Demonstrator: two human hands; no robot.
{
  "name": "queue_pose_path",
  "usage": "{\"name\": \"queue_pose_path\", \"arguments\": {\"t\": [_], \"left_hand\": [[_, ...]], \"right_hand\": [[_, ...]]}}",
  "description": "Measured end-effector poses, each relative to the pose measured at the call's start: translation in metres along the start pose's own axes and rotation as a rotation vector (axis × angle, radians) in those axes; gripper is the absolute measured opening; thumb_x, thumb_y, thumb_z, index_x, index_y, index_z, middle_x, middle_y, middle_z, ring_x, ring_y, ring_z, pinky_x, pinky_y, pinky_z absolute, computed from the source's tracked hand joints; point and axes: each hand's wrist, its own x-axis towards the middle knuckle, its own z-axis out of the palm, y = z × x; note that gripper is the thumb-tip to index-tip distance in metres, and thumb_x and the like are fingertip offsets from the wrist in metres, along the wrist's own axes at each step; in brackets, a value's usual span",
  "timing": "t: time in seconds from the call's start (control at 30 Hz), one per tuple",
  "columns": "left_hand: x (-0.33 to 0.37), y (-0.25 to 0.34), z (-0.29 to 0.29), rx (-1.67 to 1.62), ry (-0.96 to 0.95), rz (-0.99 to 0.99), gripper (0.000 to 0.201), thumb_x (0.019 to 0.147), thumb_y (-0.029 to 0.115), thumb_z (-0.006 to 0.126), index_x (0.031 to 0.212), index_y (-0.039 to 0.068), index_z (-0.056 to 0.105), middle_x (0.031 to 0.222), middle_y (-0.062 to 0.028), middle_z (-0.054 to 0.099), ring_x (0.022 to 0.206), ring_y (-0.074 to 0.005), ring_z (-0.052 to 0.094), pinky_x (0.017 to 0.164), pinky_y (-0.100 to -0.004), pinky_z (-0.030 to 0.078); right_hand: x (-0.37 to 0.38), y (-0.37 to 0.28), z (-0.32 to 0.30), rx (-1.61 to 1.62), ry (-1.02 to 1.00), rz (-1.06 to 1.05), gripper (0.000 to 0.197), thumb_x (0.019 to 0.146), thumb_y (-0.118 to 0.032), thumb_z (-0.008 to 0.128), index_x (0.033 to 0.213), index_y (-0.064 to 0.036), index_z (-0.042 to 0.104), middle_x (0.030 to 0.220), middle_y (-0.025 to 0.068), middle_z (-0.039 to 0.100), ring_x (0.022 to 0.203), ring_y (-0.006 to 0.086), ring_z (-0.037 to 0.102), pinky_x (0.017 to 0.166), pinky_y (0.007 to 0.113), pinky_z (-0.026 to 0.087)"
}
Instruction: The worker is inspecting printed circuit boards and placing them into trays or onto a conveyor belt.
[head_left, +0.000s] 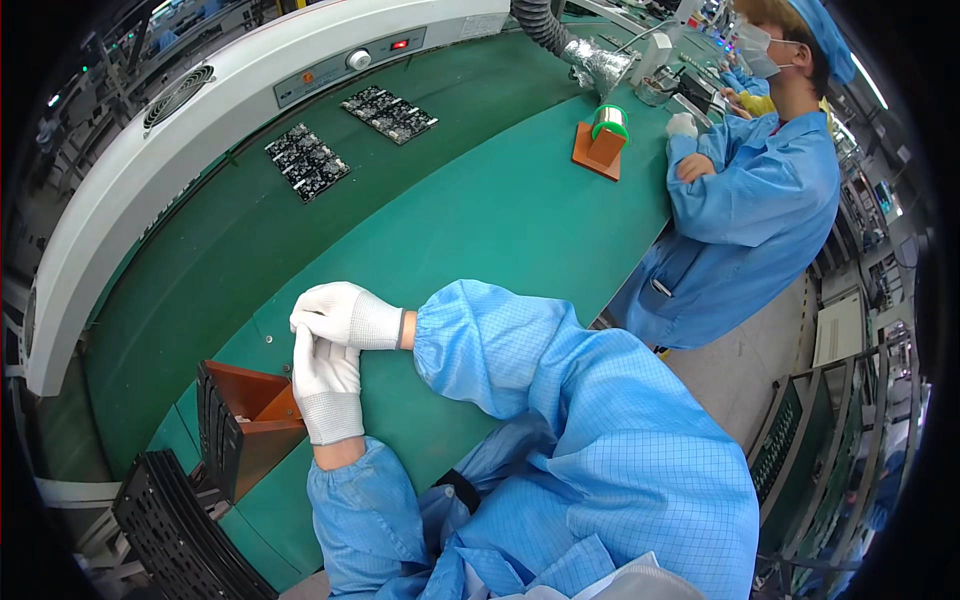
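Note:
My left hand (326, 385) and my right hand (345, 314), both in white knit gloves, meet over the green work surface (450, 255). The right hand comes across from the right, its curled fingers against the left hand's raised fingertips. Both hands look closed at the place where they touch. Whatever is between the fingers, if anything, is hidden by the gloves. Right beside my left wrist stands an orange-brown holder (268, 450) with dark slotted panels (222, 430) along its left side.
Two populated circuit boards (307, 162) (389, 114) lie on the darker green strip beneath a white curved housing (230, 85). A green-rimmed solder spool (610, 124) sits on a brown stand. Black trays (190, 530) are stacked lower left. A co-worker in blue (755, 200) stands at the right, arms folded.

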Motion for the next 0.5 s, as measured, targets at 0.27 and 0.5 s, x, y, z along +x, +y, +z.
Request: {"name": "queue_pose_path", "arguments": {"t": [0.27, 0.5], "left_hand": [[0.002, 0.001, -0.004, 0.052, -0.035, 0.004, 0.047, 0.099, 0.033, 0.046, 0.127, -0.005, 0.041, 0.129, -0.0176, 0.049, 0.117, -0.0263, 0.053, 0.098, -0.0384, 0.047], [0.004, -0.001, 0.0, 0.041, -0.039, -0.002, 0.044, 0.099, 0.03, 0.047, 0.126, -0.004, 0.042, 0.127, -0.0185, 0.05, 0.116, -0.0266, 0.053, 0.096, -0.0384, 0.048]], "right_hand": [[0.001, 0.0, 0.001, 0.005, 0.008, -0.015, 0.026, 0.086, -0.026, 0.054, 0.084, -0.0034, 0.067, 0.083, 0.0132, 0.065, 0.08, 0.0302, 0.063, 0.075, 0.038, 0.05], [0.002, 0.005, -0.002, -0.005, -0.002, -0.004, 0.026, 0.086, -0.026, 0.053, 0.085, -0.0032, 0.066, 0.084, 0.0138, 0.065, 0.081, 0.0307, 0.062, 0.076, 0.039, 0.05]]}}
